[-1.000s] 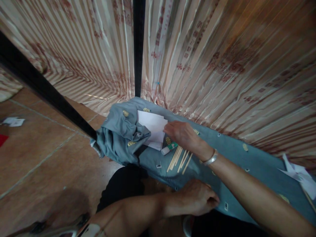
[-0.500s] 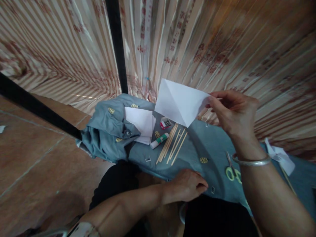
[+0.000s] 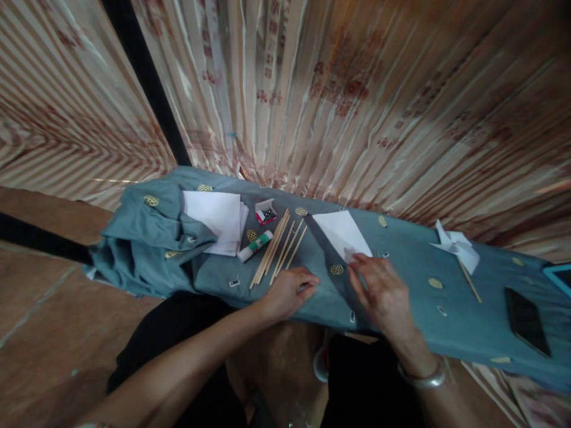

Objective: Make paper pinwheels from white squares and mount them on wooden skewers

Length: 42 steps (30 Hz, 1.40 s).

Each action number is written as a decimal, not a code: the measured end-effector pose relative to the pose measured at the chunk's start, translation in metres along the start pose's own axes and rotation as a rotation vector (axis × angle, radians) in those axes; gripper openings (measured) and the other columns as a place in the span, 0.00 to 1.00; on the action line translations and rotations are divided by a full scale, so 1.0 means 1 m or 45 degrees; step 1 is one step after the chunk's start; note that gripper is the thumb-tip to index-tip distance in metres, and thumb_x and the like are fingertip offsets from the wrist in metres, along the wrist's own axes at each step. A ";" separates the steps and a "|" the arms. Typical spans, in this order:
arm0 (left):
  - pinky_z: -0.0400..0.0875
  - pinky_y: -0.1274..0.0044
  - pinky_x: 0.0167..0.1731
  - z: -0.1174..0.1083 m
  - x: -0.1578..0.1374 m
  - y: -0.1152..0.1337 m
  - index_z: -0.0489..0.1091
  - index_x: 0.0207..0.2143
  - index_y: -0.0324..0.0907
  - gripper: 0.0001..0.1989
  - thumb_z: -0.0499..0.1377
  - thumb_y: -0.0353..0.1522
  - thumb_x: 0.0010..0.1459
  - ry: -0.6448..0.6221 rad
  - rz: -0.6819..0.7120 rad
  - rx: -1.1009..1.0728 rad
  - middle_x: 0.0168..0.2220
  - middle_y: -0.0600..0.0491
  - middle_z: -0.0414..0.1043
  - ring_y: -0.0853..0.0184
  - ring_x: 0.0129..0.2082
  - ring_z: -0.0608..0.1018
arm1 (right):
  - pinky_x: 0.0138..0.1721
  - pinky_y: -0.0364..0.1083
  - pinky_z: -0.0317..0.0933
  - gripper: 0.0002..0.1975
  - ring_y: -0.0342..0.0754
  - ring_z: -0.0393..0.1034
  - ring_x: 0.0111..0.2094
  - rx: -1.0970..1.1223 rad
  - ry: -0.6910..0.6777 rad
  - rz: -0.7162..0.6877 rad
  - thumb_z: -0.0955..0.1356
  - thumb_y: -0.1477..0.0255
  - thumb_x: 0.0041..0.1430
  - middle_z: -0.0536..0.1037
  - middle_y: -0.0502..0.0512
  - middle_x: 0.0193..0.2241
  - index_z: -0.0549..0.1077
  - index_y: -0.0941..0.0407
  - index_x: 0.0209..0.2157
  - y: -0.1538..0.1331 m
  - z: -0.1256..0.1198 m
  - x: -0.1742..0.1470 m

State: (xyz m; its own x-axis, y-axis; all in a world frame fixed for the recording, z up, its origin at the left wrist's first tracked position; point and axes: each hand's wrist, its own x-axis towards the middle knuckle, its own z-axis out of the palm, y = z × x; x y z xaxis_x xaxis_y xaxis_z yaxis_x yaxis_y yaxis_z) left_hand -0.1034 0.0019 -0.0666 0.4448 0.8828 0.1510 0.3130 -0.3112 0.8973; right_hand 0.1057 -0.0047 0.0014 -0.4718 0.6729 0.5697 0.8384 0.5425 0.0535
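My right hand (image 3: 381,291) grips the near corner of a white sheet of paper (image 3: 339,233), which is low over the blue-grey cloth; I cannot tell how much of it rests there. My left hand (image 3: 289,292) is curled closed with nothing visible in it, just short of several thin wooden sticks (image 3: 276,246). Beside the sticks lies a glue stick (image 3: 256,246) with a green label. Behind it stands a small open red-and-white box (image 3: 266,213) of tiny dark items. The scissors seen earlier are mostly hidden behind my right hand.
A stack of white paper (image 3: 214,214) lies at the left, partly under bunched cloth (image 3: 143,249). To the right are a paper pinwheel (image 3: 459,246) on a stick and a dark phone (image 3: 527,321). A pleated curtain (image 3: 289,119) hangs behind, with a black post (image 3: 149,83) before it.
My right hand has brought the paper down from in front of the curtain to the cloth. My left hand has moved toward the sticks. The view has shifted right, bringing the phone into sight.
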 end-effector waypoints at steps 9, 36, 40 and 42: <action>0.63 0.57 0.59 -0.012 -0.002 -0.014 0.65 0.58 0.42 0.26 0.61 0.27 0.56 0.037 0.223 0.505 0.59 0.42 0.65 0.54 0.60 0.66 | 0.46 0.57 0.73 0.07 0.56 0.75 0.45 0.370 -0.216 0.169 0.65 0.76 0.63 0.80 0.62 0.43 0.74 0.57 0.40 -0.028 0.015 -0.065; 0.70 0.66 0.50 0.003 0.025 -0.014 0.73 0.47 0.39 0.12 0.55 0.31 0.64 -0.050 0.362 0.620 0.44 0.46 0.78 0.61 0.46 0.77 | 0.53 0.58 0.67 0.10 0.56 0.75 0.49 0.641 -0.170 0.777 0.65 0.65 0.64 0.81 0.58 0.45 0.77 0.52 0.41 0.012 0.014 -0.080; 0.69 0.64 0.52 -0.004 0.028 -0.019 0.74 0.46 0.40 0.12 0.57 0.28 0.61 -0.049 0.314 0.674 0.46 0.46 0.77 0.59 0.48 0.76 | 0.54 0.59 0.66 0.09 0.56 0.75 0.49 0.615 -0.148 0.737 0.66 0.66 0.63 0.81 0.58 0.44 0.78 0.51 0.39 0.015 0.013 -0.080; 0.69 0.64 0.51 -0.005 0.029 -0.020 0.75 0.45 0.40 0.11 0.57 0.28 0.61 -0.056 0.325 0.691 0.45 0.47 0.77 0.59 0.47 0.76 | 0.53 0.59 0.67 0.09 0.56 0.75 0.48 0.609 -0.152 0.730 0.66 0.66 0.63 0.81 0.58 0.44 0.78 0.52 0.39 0.016 0.013 -0.080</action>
State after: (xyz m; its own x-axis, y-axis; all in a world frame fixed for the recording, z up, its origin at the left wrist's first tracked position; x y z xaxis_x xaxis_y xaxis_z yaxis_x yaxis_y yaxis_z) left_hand -0.1013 0.0354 -0.0778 0.5929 0.7449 0.3060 0.5704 -0.6567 0.4933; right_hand 0.1534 -0.0439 -0.0538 -0.0467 0.9505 0.3071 0.7644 0.2319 -0.6016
